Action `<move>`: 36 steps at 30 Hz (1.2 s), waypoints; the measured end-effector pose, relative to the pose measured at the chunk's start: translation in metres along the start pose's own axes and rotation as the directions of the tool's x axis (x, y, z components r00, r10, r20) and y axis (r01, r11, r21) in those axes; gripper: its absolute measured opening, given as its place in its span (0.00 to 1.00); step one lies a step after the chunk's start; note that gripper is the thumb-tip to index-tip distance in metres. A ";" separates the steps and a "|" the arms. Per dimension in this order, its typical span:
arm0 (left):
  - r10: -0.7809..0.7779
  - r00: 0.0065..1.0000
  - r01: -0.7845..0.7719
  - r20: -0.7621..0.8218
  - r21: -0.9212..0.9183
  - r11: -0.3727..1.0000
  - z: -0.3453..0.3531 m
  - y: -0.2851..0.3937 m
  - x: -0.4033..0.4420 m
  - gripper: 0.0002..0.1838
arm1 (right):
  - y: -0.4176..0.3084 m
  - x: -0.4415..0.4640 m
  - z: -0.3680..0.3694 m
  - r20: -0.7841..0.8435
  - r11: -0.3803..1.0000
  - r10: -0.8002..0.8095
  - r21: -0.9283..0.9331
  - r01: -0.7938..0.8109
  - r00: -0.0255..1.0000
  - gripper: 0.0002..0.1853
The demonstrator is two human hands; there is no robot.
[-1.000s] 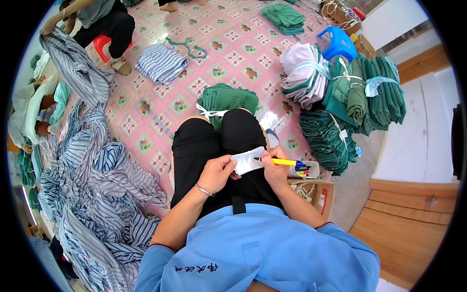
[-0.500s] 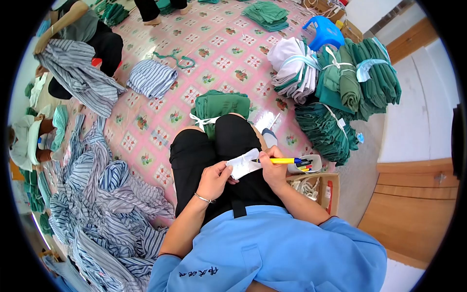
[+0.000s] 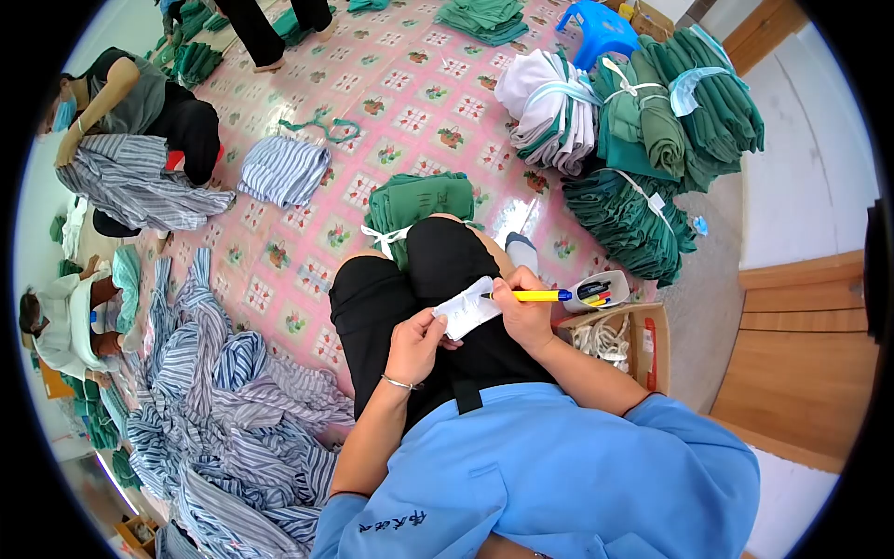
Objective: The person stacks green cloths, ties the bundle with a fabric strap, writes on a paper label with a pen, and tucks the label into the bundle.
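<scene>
My left hand [image 3: 416, 349] pinches the edge of a small white notepad [image 3: 468, 309] above my lap. A yellow marker pen [image 3: 535, 295] with a blue end is gripped in my right hand [image 3: 524, 312], its tip over the paper. Faint marks show on the sheet, too small to read. Just beyond my knees lies a folded green cloth bundle [image 3: 421, 203] tied with a white strip. A white container [image 3: 601, 291] holding several pens stands right of my right hand.
Striped garments [image 3: 233, 410] lie heaped on my left. Tied green bundles [image 3: 643, 140] and a blue stool [image 3: 599, 33] stand at the right. Beside me is a cardboard box [image 3: 649, 345] with white cord. A co-worker [image 3: 140, 121] handles striped cloth [image 3: 140, 182]; others are farther off.
The camera view has shifted slightly. Both hands keep their hold on the notepad and marker pen. The co-worker at the upper left has lowered the striped cloth.
</scene>
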State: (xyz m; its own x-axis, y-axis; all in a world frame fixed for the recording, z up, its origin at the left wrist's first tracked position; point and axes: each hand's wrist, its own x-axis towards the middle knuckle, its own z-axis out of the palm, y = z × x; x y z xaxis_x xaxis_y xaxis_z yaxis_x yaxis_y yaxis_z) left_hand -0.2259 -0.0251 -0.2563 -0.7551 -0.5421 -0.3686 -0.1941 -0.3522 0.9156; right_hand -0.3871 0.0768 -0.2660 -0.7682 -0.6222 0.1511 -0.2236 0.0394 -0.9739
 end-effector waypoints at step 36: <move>-0.014 1.000 0.014 0.001 0.004 1.000 0.000 0.000 0.000 0.13 | -0.013 -0.001 0.000 -0.005 1.000 -0.005 -0.012 0.005 1.000 0.14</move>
State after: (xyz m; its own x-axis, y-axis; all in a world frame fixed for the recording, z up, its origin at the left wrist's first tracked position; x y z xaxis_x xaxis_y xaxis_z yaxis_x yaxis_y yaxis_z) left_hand -0.2259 -0.0251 -0.2561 -0.7529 -0.5365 -0.3812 -0.2072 -0.3565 0.9110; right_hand -0.3833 0.0770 -0.2540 -0.7697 -0.6188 0.1569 -0.2347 0.0458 -0.9710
